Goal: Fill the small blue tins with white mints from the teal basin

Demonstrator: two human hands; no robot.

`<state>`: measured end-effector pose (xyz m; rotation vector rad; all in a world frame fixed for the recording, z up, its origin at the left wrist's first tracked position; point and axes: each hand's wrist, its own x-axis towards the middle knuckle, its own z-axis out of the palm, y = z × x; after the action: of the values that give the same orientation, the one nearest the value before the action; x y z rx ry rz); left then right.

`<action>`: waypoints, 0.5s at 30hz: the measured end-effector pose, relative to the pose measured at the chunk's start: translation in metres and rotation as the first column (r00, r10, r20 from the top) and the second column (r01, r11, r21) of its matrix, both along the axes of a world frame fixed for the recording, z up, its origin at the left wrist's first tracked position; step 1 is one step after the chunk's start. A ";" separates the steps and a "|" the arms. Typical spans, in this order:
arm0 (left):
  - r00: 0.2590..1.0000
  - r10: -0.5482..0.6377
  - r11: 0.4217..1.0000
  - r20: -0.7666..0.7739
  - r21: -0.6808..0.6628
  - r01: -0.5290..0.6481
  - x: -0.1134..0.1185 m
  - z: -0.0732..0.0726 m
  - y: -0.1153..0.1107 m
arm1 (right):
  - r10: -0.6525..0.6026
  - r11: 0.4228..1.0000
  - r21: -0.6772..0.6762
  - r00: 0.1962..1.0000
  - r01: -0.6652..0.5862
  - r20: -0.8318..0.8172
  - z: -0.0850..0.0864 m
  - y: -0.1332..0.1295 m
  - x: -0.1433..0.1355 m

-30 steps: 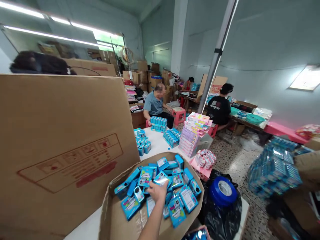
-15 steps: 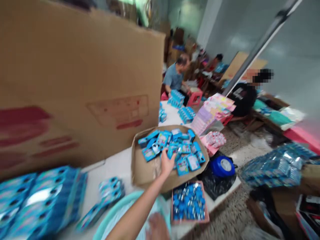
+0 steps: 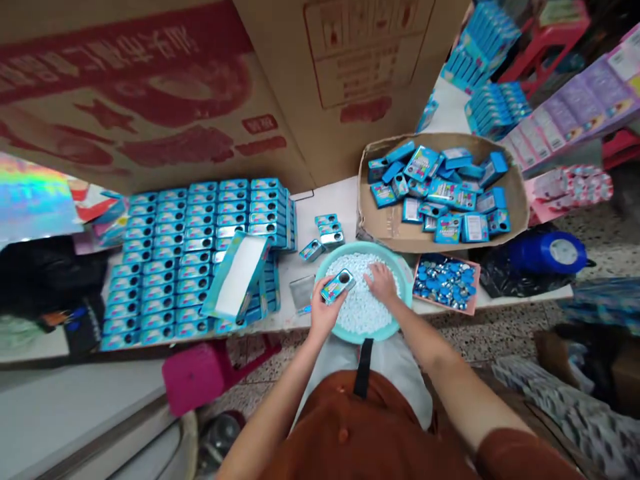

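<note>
My left hand [image 3: 327, 303] is closed round a small blue box [image 3: 337, 287] that has a dark round hole at one end. It holds the box tilted over the left side of a mint-green basin [image 3: 405, 280]. Small white pellets [image 3: 363, 317] fill the basin. My right hand [image 3: 382, 283] rests in the pellets, thumb apart from the fingers, with the fingertips partly buried. Several similar boxes [image 3: 327, 230] lie on the table just behind the basin. A cardboard tray [image 3: 367, 217] farther back holds a loose heap of blue boxes [image 3: 443, 190].
Rows of stacked blue boxes [image 3: 200, 260] cover the table's left part, with a white-backed card [image 3: 240, 273] on top. A pink tray [image 3: 471, 303] holds blue caps. A big carton [image 3: 280, 87] walls the back. A blue round container [image 3: 547, 253] sits right; a magenta stool [image 3: 193, 380] stands below left.
My left hand has come back from the cardboard tray with a blue box and is now over the basin. My right hand now sits in the pellets. The view has swung left and down.
</note>
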<state>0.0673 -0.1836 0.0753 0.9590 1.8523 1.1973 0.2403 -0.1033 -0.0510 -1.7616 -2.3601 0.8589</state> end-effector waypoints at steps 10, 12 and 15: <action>0.996 -0.081 0.997 0.033 0.006 0.081 -0.020 0.008 -0.046 | -0.330 0.833 -0.523 0.922 0.183 -0.202 0.000 -0.018 -0.017; 0.995 -0.097 0.995 0.026 0.013 0.097 -0.022 0.010 -0.049 | -0.428 0.752 -0.635 0.865 0.180 -0.262 -0.002 -0.021 -0.018; 0.996 -0.090 0.996 0.021 0.017 0.089 -0.023 0.011 -0.052 | -0.524 0.685 -0.711 0.784 0.157 -0.332 -0.006 -0.024 -0.022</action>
<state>0.0441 -0.2361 0.0861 1.0232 1.7668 1.1654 0.2184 -0.1271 -0.0568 -1.7581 -1.3594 1.9519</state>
